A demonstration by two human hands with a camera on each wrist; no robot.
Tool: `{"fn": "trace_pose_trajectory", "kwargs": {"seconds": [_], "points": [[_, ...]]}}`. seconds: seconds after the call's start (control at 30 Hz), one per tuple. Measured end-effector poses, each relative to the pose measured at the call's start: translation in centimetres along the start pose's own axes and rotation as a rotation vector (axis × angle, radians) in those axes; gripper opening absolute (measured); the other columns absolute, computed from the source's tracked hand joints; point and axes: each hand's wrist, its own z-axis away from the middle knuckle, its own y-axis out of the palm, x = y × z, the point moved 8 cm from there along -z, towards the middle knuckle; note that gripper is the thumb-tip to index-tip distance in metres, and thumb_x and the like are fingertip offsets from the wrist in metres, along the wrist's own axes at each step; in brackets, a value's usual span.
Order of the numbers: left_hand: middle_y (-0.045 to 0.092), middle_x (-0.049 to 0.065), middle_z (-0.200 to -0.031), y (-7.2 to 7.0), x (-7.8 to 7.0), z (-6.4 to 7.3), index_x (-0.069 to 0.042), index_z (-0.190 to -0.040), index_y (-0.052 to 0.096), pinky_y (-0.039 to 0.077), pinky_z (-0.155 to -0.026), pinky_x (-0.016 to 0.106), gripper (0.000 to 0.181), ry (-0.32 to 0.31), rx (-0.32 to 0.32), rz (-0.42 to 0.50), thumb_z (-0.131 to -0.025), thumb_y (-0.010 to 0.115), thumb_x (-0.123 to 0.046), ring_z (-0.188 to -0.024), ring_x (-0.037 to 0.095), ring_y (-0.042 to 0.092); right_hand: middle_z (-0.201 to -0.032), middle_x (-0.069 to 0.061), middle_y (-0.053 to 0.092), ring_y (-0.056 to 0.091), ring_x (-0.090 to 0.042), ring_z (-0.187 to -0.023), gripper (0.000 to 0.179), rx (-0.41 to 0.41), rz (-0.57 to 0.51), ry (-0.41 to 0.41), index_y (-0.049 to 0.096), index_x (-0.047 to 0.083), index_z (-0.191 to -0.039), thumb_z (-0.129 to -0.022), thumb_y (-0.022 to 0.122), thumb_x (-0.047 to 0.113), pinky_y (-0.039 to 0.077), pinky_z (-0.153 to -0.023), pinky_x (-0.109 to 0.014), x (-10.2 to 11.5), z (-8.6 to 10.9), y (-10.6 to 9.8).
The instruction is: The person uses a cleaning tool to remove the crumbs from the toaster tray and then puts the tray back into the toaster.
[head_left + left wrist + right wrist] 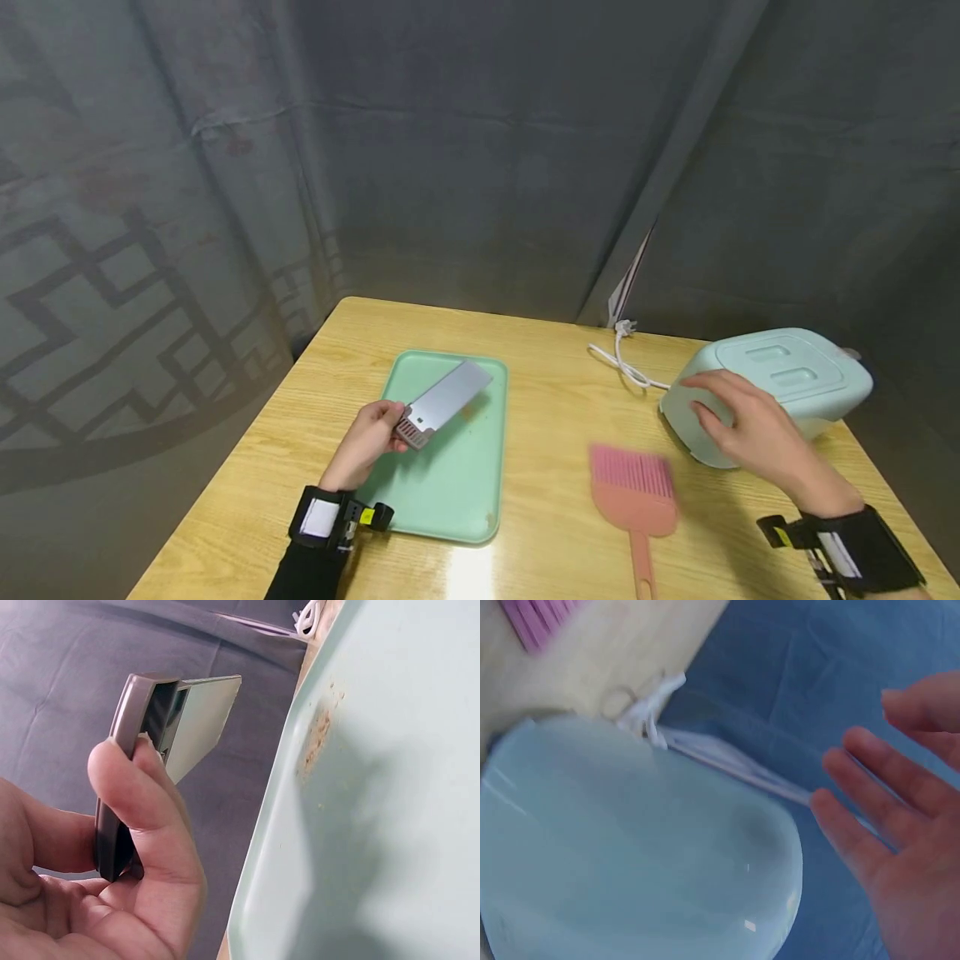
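Over the mint-green tray (461, 492), my left hand (367, 442) grips a toaster crumb tray (452, 396) by its grey slotted end, its flat metal plate tilted and pointing away to the right. Brown crumbs (318, 741) lie on the green tray near its edge in the left wrist view. My right hand (757, 429) is raised beside the pale mint toaster (821, 375), fingers spread and loosely bent, with nothing in them. The right wrist view shows the fingers apart from the toaster's rounded end.
A pink brush (636, 508) with its bristles facing away lies between the green tray and the toaster. Behind it, a white power cord with its plug (625, 327) runs along the back of the wooden table (555, 367). Grey curtain (480, 183) hangs close behind the table.
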Motion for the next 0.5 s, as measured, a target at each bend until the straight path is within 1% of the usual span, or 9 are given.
{"fn": "trace_pose_trajectory", "kwargs": {"seconds": [0.07,0.13,0.2,0.27,0.37,0.43,0.5], "points": [[0.063,0.018,-0.090,0.4,-0.1,-0.1,0.015,-0.118,0.056,0.051,-0.059,0.026,0.030,0.002,0.007,-0.006,-0.110,0.043,-0.011,-0.065,0.017,0.058,-0.112,-0.011,0.068,0.063,-0.032,-0.102,0.042,-0.001,-0.001,0.073,0.069,0.006,-0.117,-0.078,0.080,-0.006,0.045,-0.082,-0.032,-1.3,-0.6,-0.6],[0.063,0.018,-0.090,0.8,-0.2,-0.2,0.014,-0.118,0.056,0.052,-0.060,0.028,0.030,0.003,0.014,-0.013,-0.110,0.043,-0.012,-0.065,0.017,0.058,-0.116,-0.018,0.065,0.059,-0.039,-0.106,0.037,0.000,0.006,0.143,0.067,0.002,-0.118,-0.083,0.077,-0.003,0.045,-0.085,-0.047,-2.6,-1.1,-1.0],[0.063,0.018,-0.090,1.3,-0.3,-0.4,0.013,-0.116,0.056,0.053,-0.060,0.029,0.029,0.006,0.019,-0.015,-0.110,0.043,-0.012,-0.065,0.018,0.059,-0.122,-0.024,0.060,0.053,-0.046,-0.114,0.035,0.016,0.023,0.228,0.065,-0.002,-0.122,-0.088,0.074,0.003,0.042,-0.088,-0.062,-4.0,-1.5,-1.1],[0.063,0.018,-0.091,1.8,-0.5,-0.6,0.012,-0.114,0.056,0.053,-0.061,0.029,0.027,0.010,0.030,-0.015,-0.110,0.043,-0.011,-0.066,0.018,0.060,-0.129,-0.031,0.054,0.044,-0.054,-0.121,0.041,0.046,0.043,0.312,0.059,-0.006,-0.129,-0.094,0.070,0.014,0.035,-0.091,-0.071,-5.5,-1.7,-1.0],[0.064,0.019,-0.092,3.0,-1.1,-0.9,0.012,-0.112,0.056,0.053,-0.061,0.028,0.025,0.019,0.061,-0.006,-0.109,0.044,-0.009,-0.066,0.018,0.061,-0.141,-0.039,0.041,0.031,-0.060,-0.130,0.064,0.124,0.092,0.414,0.046,-0.012,-0.140,-0.099,0.063,0.034,0.023,-0.101,-0.075,-7.6,-1.8,-0.5],[0.064,0.019,-0.093,3.8,-1.5,-1.0,0.012,-0.110,0.055,0.053,-0.062,0.028,0.024,0.020,0.089,-0.004,-0.109,0.044,-0.009,-0.066,0.017,0.062,-0.144,-0.044,0.034,0.026,-0.064,-0.132,0.078,0.171,0.122,0.447,0.038,-0.016,-0.144,-0.101,0.057,0.045,0.016,-0.105,-0.076,-8.6,-1.7,-0.1],[0.064,0.019,-0.092,4.7,-1.8,-1.1,0.012,-0.110,0.056,0.054,-0.062,0.028,0.024,0.019,0.120,-0.003,-0.109,0.045,-0.009,-0.066,0.017,0.062,-0.145,-0.046,0.030,0.022,-0.065,-0.133,0.086,0.209,0.138,0.467,0.033,-0.019,-0.145,-0.101,0.054,0.051,0.010,-0.108,-0.076,-9.3,-1.5,0.4]]}}
